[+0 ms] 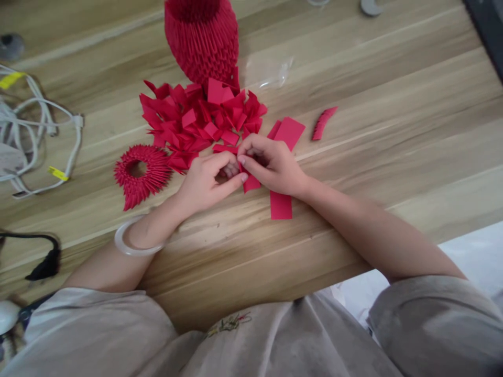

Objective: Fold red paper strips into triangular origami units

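Observation:
Between my two hands is a small folded piece of red paper point(252, 183), partly covered by the fingers. My left hand point(210, 178) pinches it from the left, with a white bangle on that wrist. From the right, my right hand point(275, 162) closes on the same piece with thumb and forefinger. Flat red paper strips point(281, 207) lie under and behind my right hand. Just beyond the hands spreads a heap of folded red paper pieces point(192, 115). A curved ring of interlocked red paper pieces point(147, 180) lies left of my left hand.
A tall red vase-like form of folded paper point(202, 39) stands behind the heap. A short curved red row of paper pieces point(324, 123) and a clear plastic bag point(269, 70) lie to the right. White cables point(37, 120) and a black plug point(44, 264) occupy the left side.

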Demonstrator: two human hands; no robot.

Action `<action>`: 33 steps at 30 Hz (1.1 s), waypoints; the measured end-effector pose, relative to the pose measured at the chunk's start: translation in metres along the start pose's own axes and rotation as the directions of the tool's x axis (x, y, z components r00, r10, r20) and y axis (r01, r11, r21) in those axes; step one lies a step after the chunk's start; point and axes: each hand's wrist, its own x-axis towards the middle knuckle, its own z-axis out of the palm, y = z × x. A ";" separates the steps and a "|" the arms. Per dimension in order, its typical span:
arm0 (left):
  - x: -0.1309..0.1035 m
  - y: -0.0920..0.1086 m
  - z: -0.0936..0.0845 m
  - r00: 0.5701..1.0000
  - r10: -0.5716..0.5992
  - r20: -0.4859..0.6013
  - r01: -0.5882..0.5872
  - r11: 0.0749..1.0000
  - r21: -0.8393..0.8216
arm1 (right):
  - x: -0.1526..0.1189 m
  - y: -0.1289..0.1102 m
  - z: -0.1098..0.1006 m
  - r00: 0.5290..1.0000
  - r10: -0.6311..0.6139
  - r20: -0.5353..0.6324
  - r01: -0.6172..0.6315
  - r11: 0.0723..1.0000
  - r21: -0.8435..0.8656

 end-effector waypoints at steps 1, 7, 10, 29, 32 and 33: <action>0.000 0.000 0.000 1.000 0.002 -0.001 -0.002 1.000 0.000 | 0.000 0.000 0.000 1.000 -0.001 -0.005 0.001 1.000 0.004; 0.000 0.002 -0.001 1.000 0.011 -0.002 -0.011 1.000 -0.006 | 0.001 0.000 0.001 1.000 0.012 -0.019 -0.011 1.000 0.018; 0.000 0.001 -0.002 1.000 0.016 -0.003 -0.016 1.000 -0.016 | 0.001 0.000 0.001 1.000 0.011 -0.019 -0.011 1.000 0.014; 0.001 0.002 -0.003 0.999 0.041 -0.004 -0.041 0.999 -0.007 | 0.002 -0.001 0.001 1.000 0.026 -0.002 -0.026 0.999 0.030; 0.001 0.002 -0.003 1.000 0.028 0.001 -0.028 1.000 -0.011 | 0.002 0.000 0.001 1.000 0.022 -0.001 -0.022 0.999 0.035; 0.001 0.002 -0.003 1.000 0.027 0.001 -0.027 1.000 -0.011 | 0.002 0.000 0.001 1.000 0.022 -0.003 -0.022 0.999 0.037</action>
